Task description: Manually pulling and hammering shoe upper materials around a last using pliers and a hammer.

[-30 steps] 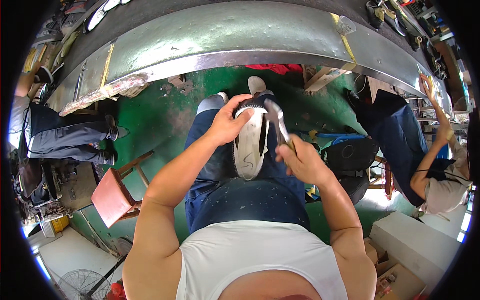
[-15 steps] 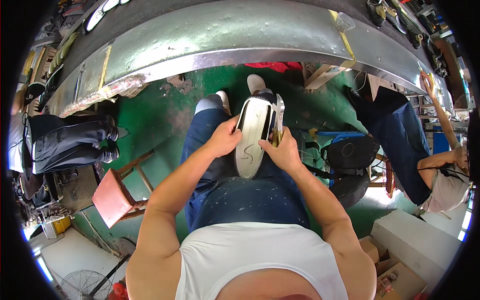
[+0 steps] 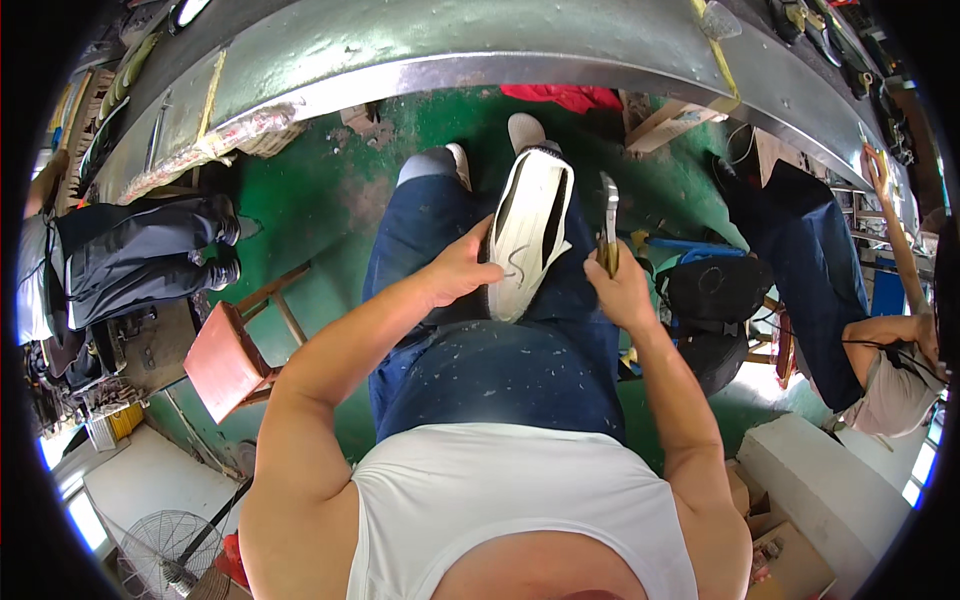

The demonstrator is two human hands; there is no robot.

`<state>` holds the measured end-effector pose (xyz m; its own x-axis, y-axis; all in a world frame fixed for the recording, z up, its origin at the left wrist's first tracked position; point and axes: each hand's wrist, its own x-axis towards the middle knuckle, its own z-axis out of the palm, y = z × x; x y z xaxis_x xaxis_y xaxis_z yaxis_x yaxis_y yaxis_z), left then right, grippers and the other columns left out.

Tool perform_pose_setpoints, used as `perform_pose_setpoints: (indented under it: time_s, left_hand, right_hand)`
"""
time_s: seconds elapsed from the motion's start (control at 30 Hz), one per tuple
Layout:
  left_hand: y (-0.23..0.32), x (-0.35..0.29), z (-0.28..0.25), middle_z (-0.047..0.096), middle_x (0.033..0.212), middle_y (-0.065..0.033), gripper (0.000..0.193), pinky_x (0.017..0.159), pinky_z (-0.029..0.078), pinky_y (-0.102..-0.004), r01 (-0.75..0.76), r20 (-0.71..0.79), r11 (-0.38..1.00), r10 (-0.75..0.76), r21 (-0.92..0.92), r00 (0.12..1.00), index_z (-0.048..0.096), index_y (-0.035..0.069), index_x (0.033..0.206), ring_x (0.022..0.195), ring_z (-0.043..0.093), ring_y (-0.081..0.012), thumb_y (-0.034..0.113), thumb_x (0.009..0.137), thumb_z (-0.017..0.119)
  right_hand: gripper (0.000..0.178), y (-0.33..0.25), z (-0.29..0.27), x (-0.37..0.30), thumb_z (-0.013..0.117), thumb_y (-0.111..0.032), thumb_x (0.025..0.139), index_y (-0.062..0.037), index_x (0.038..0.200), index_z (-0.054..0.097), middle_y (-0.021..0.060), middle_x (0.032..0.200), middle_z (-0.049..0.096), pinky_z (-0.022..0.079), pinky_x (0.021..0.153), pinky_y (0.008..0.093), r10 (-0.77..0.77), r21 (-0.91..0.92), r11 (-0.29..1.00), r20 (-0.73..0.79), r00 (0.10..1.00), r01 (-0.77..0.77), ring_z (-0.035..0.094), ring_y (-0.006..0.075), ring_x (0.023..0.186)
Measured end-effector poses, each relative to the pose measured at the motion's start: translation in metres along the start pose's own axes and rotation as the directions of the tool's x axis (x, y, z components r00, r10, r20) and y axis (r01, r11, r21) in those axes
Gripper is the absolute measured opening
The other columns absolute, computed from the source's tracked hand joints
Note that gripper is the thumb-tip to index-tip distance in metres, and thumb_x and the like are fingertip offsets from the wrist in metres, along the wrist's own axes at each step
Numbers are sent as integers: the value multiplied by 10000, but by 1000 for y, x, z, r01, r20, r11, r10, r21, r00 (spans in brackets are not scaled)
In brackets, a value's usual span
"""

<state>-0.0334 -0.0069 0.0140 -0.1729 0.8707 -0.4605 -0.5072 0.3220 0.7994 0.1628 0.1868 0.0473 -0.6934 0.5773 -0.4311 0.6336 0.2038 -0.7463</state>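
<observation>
A white shoe upper [image 3: 524, 222] pulled over a last lies on my lap, its pale sole side up with a dark squiggle on it. Along its right side the edge of the upper stands loose, leaving a dark gap. My left hand [image 3: 468, 266] grips the left side near the closer end, thumb on the underside. Off to the right, apart from the shoe, my right hand [image 3: 622, 288] is closed round the handles of metal lasting pincers [image 3: 611, 205], whose head points away from me.
A metal-edged workbench [image 3: 450, 72] crosses ahead, with red cloth [image 3: 565, 97] beneath it. A stool with a reddish seat [image 3: 228, 362] stands left; a black bag [image 3: 708, 292] is on the right. People stand or sit at both sides. A fan [image 3: 172, 555] is behind left.
My right hand and the pincers have moved right, away from the shoe. The shoe has tilted and shifted slightly right and away, still held by my left hand. The view has shifted slightly.
</observation>
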Motion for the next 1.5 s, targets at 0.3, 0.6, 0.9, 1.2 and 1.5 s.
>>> perform_pose_setpoints:
  time_s: [0.3, 0.6, 0.9, 1.2, 1.5]
  left_hand:
    - [-33, -10, 17, 367, 1530, -143, 1041, 1171, 264, -334, -148, -112, 973, 169, 176, 979, 49, 35, 1594, 1404, 365, -227, 17, 801, 724]
    - [-27, -13, 6, 372, 1519, -179, 1081, 1178, 255, -332, -100, -61, 925, 131, 366, 990, 6, 9, 1582, 1411, 357, -238, 64, 802, 752]
    - [-17, -13, 11, 331, 1559, -213, 1069, 1177, 298, -358, -132, 23, 829, 143, 543, 989, -86, 40, 1584, 1430, 377, -294, 149, 854, 686]
    - [-27, 25, 16, 459, 1506, -146, 696, 1119, 368, -346, -20, -508, 979, -87, -201, 857, 342, 46, 1545, 1364, 459, -251, 549, 1067, 281]
    - [-35, 28, 7, 649, 1119, -324, 516, 949, 497, -450, 38, -609, 842, 358, 539, 707, 642, -30, 1238, 1085, 623, -467, 336, 1084, 313]
  right_hand:
    - [513, -22, -19, -21, 664, -140, 872, 31, 1332, 513, 205, 1109, 620, 529, 867, 447, -555, -419, 628, 348, 755, 655, 636, 393, 974]
    - [478, -37, -14, -12, 673, -90, 831, 11, 1278, 537, 188, 1028, 631, 541, 803, 426, -430, -377, 635, 553, 713, 675, 649, 366, 936]
    - [311, -109, -34, 1, 652, -125, 878, 109, 1061, 558, 252, 932, 644, 530, 784, 476, -111, -591, 523, 668, 736, 614, 652, 416, 905]
    - [306, -31, 46, -16, 657, -219, 899, -7, 1087, 542, 250, 973, 653, 493, 833, 511, -172, -277, 912, 409, 896, 301, 633, 452, 945]
    - [428, -44, 11, 3, 644, -142, 894, 72, 1232, 494, 271, 1119, 610, 483, 923, 498, -351, -417, 728, 456, 818, 545, 597, 459, 1057]
